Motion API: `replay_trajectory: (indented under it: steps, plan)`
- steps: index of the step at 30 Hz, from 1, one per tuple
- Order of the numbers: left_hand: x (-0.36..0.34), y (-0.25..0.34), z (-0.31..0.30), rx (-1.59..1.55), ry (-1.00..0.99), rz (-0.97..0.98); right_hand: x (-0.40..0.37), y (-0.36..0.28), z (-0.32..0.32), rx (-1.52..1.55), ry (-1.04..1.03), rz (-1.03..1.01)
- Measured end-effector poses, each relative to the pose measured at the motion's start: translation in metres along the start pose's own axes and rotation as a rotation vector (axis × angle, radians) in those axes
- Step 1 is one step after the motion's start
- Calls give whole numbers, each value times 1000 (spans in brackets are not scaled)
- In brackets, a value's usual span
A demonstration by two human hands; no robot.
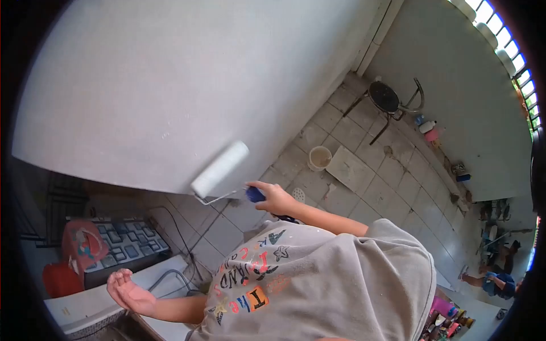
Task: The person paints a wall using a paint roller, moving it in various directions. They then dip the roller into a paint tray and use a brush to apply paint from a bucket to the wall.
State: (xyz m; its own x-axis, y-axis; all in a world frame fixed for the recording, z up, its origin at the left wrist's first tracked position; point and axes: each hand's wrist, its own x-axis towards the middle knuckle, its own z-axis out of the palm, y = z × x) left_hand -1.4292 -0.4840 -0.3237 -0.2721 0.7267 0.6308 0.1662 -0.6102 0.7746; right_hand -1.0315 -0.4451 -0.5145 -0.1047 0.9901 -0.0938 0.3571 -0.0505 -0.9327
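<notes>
Right hand: the right hand is gripping the blue handle of a paint roller, fingers clamped around it – the arm is reaching out from the grey T-shirt.
Paint roller: its white sleeve is pressing against the white wall, tilted, just above the wall's lower edge where the paint is meeting the tiles beneath.
Left hand: the left hand is hanging free, palm up, fingers apart and loosely curled, holding nothing; it is hovering over the near edge of a white ledge.
Beside the left hand: a red bag and a red tub are sitting toward the ledge's left end, with a grey tray of square pockets lying behind them and a dark cable trailing down next to it.
Floor: a small pale bucket is standing on the tiled floor, just beside a loose flat slab.
Far corner: a dark metal stool is standing where the two walls are meeting, a few bottles lining the wall's base near it.
Other person: someone in blue is crouching well apart, at the floor's far right edge – their hands are too small to make out.
</notes>
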Motion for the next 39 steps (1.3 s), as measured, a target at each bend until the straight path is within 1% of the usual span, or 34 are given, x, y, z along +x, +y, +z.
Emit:
replay_trajectory:
  steps: [2,4,5,6,7,8,9,10,11,12,13,14,15,16,17,18,19,20,21,22,23,24,25,27,28,29,31,33,35,37,38,39]
  plan:
    - [7,-2,10,-11,-6,30,3,14,-25,30,28,-13]
    - [15,-4,25,-11,8,40,0,11,-49,324,-7,342]
    - [17,-5,34,-1,9,60,-1,6,-63,585,42,399]
    - [18,-5,46,4,56,53,3,10,-84,835,11,476]
    - [21,-7,55,14,118,56,7,7,-106,1064,26,533]
    - [22,-10,58,30,102,66,8,2,-133,1239,12,509]
    - [23,-9,68,9,156,70,6,17,-154,1433,-8,412]
    - [24,-9,76,10,221,54,1,26,-174,1574,-155,145]
    - [26,-11,85,1,286,39,1,39,-195,1674,-87,176]
    - [31,-16,88,6,364,8,-2,26,-213,1983,-91,189]
    - [39,-9,101,20,446,45,-10,-1,-222,2006,-61,105]
    - [45,-8,109,58,512,50,-6,18,-237,1966,-49,190]
    - [51,-11,112,99,567,54,-5,28,-249,1790,-3,197]
    - [52,-17,114,164,576,40,-9,12,-257,1554,-14,33]
    - [55,-23,115,226,585,24,-5,34,-264,1638,-178,-170]
    - [58,-29,121,231,573,-25,-3,41,-270,1742,-118,-250]
    - [60,-34,127,227,556,-79,-3,8,-275,1535,-84,-442]
    - [59,-36,144,234,519,-133,-1,4,-294,1355,-44,-441]
    - [61,-40,150,252,487,-188,-4,-40,-293,1209,112,-427]
    - [61,-51,151,273,447,-197,-16,-102,-287,1103,421,-263]
    - [62,-61,152,296,406,-212,-13,-115,-295,937,511,-253]
    - [64,-65,155,296,398,-226,-7,-116,-303,712,540,-321]
    - [64,-68,157,297,398,-241,-2,-119,-308,706,557,-308]
    - [68,-72,162,264,416,-259,10,-122,-310,13,851,-251]
    - [70,-75,162,241,469,-253,26,-107,-310,-232,993,-339]
    - [73,-78,163,214,523,-243,38,-94,-308,-241,988,-330]
    - [79,-86,158,282,585,-210,59,-74,-308,-442,956,-485]
    - [79,-85,159,330,576,-189,68,-79,-296,-384,773,-444]
    - [77,-83,163,348,558,-209,86,-80,-275,-344,657,-453]
    - [74,-84,170,295,631,-196,104,-78,-254,-143,617,-509]
    - [73,-87,169,215,643,-70,106,-79,-246,-26,563,-426]
    - [68,-91,167,290,708,148,106,-82,-241,88,510,-337]
